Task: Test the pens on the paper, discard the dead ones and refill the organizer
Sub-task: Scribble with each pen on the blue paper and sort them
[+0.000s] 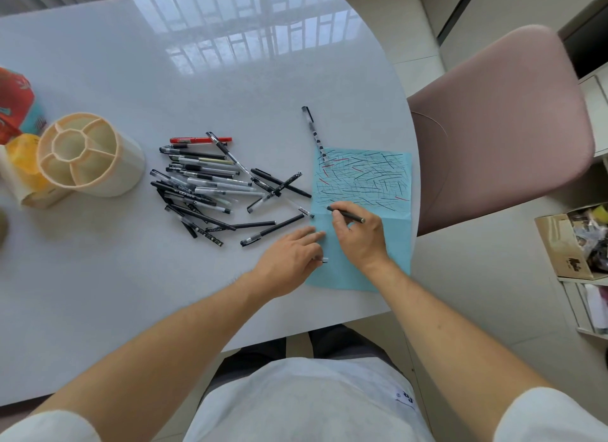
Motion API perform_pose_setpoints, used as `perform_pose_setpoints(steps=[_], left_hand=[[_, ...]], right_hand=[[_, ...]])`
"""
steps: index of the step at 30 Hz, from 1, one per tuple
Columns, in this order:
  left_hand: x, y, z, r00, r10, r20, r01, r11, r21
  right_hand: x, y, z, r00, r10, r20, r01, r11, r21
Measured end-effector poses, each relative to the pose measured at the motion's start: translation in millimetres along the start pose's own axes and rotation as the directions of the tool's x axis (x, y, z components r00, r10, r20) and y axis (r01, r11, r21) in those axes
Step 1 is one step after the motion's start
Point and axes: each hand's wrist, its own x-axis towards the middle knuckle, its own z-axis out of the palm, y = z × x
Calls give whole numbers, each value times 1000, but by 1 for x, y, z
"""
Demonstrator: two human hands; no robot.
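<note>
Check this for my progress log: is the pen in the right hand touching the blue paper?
Touching. The head view shows the right hand holding the black pen, its tip meeting the blue paper.

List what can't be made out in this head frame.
- Small pale piece by the left hand: fingers cover most of it, maybe a pen cap.
- Tip of the dark pen in the right hand: too small to tell whether it marks the blue paper.
- Organizer: compartment bottoms partly hidden by its walls.
- Colourful items at far left: cut by frame edge.
- Pen pile: overlapping, uncountable.
</note>
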Motion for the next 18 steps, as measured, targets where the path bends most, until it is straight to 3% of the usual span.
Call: perform_pose_setpoints(steps=[4, 8, 12, 15, 18], left_hand=[[1, -1, -2, 999, -30, 37, 30, 1000, -4], [2, 0, -5, 997, -47, 65, 48, 999, -11], [1, 2, -9, 994, -77, 84, 79, 996, -29], [1, 6, -11, 993, -99, 70, 104, 992, -74], [-3, 8, -16, 976, -216, -9, 207, 947, -244]], right_hand=[[3, 5, -11, 990, 41, -134, -42, 999, -2], [-6, -1, -5, 1000, -9, -11, 9, 1000, -12], [-2, 5, -13, 991, 81, -110, -80, 997, 16], [-4, 1, -21, 985, 141, -95, -132, 987, 97], [-11, -8, -23, 974, 223, -47, -203, 942, 266]])
